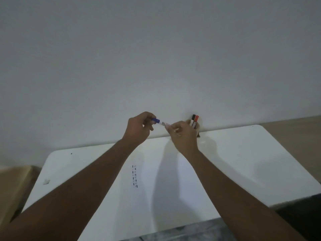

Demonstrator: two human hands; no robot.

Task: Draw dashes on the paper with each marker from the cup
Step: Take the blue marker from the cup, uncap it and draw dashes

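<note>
Head view, right hand (182, 134) hiding cup (198, 126), markers (195, 119)

White rounded-corner surface (243, 153) against a pale wall.
White paper sheet (156, 171) with short dark dashes lies at centre; a marker-filled cup (198, 126) stands at 12 o'clock; a small white scrap (46, 181) at 9 o'clock.

You have three markers at centre frame: one white-barrelled, blue-capped marker (160, 122) in your two hands, a black-capped marker (193, 117) and a red-capped marker (196, 118). Lower down, two columns of dark dashes (134, 176).
</note>
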